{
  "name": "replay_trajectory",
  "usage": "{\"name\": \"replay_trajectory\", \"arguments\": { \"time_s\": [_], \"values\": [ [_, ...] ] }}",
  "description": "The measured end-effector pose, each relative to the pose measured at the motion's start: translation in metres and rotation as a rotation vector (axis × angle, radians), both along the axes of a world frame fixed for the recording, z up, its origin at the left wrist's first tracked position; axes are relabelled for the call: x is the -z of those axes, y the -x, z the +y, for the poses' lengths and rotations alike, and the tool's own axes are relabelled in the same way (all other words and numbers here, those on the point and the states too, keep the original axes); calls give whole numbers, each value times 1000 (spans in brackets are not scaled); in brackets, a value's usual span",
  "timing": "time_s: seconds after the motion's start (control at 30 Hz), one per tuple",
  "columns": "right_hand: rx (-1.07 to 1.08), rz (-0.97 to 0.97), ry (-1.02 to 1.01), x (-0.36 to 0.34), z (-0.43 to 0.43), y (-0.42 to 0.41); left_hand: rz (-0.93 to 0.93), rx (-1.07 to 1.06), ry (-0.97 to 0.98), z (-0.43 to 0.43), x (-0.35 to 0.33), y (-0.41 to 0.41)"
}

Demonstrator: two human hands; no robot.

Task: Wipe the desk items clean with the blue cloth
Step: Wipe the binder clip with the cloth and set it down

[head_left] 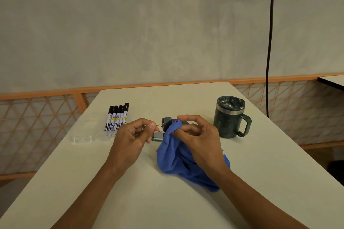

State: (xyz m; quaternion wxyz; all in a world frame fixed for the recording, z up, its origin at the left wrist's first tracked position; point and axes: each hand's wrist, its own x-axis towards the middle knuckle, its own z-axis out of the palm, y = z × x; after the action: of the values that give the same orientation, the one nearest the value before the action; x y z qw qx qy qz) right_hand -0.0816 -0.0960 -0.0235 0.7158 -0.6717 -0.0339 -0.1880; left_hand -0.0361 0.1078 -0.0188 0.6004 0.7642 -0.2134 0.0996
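Grey wall (149,24) fills the far side of the room, and a black cable (270,42) hangs down it on the right. Below the wall runs an orange rail with a criss-cross fence (37,126). A pale desk (130,191) reaches from the near edge to the rail.

Both hands meet over the middle of the desk. The left hand (134,134) has its fingers curled. Its grip is clamped on the thin silver wire arms of a small black clip (166,122), pinched between thumb and finger. The clip is held up just above the desk.

The right hand (201,139) is curled too, and its grip is pinched on the blue cloth (175,156). The top of the cloth is bunched at the fingertips and touches the right side of the clip. The rest of the cloth hangs down under the right hand and lies in a heap on the desk, near the middle and a little to the right.

Just below the clip, a small flat thing with a green edge (156,138) lies on the desk, partly hidden by the cloth. I cannot tell what it is.

On the far left of the desk lie five markers (117,118) with black caps, side by side and touching. Some clear plastic (83,138) lies just near of them. On the far right stands a dark mug (229,117) with a lid on, upright, its handle pointing right. It is apart from the hands.
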Motion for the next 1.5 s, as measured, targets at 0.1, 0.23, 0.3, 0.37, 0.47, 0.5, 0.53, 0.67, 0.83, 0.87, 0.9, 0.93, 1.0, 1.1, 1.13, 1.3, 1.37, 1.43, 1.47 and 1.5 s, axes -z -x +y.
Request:
{"name": "replay_trajectory", "arguments": {
  "time_s": [0.1,0.23,0.3,0.37,0.47,0.5,0.53,0.67,0.83,0.87,0.9,0.93,1.0,1.1,1.13,1.3,1.37,1.43,1.47,1.5],
  "values": [
    [10,5,-60,-5,-1,-3,-9,38,-48,0,-1,1],
    [2,14,-127,-8,-2,-4,-14,74,-80,0,0,0],
    [-23,18,-143,-7,0,-3,-22,63,-70,-1,0,0],
    [-64,24,-119,-3,2,-3,-27,31,-26,-1,2,0],
    [-76,34,-14,4,1,-6,-45,-16,1,-1,3,-1],
    [-74,32,20,5,0,-7,-54,-32,0,0,3,-1],
    [-73,26,53,5,-2,-7,-63,-52,-1,0,2,-1],
    [-35,-30,77,2,-2,-5,-145,-152,-35,-3,0,3],
    [74,-112,59,-2,1,-5,-360,-205,-215,-6,8,5],
    [87,-111,62,-2,1,-5,-388,-207,-249,-7,10,4],
    [102,-107,67,-1,1,-5,-412,-206,-276,-7,11,4],
    [118,-104,69,-1,0,-5,-431,-202,-295,-8,12,4],
    [140,-99,67,-1,-1,-6,-461,-200,-316,-10,13,5],
    [148,-104,64,-4,-2,-5,-488,-207,-325,-12,12,4],
    [149,-108,69,-4,-2,-5,-493,-213,-330,-12,12,4],
    [144,-121,77,-6,3,-2,-530,-240,-351,-10,13,4],
    [158,-121,82,-6,5,-1,-550,-235,-354,-12,13,4],
    [188,-123,101,-7,7,-1,-570,-238,-356,-13,12,6],
    [206,-124,110,-6,8,-1,-586,-243,-363,-15,12,7],
    [223,-126,116,-6,8,-1,-602,-250,-372,-17,12,8]
  ]
}}
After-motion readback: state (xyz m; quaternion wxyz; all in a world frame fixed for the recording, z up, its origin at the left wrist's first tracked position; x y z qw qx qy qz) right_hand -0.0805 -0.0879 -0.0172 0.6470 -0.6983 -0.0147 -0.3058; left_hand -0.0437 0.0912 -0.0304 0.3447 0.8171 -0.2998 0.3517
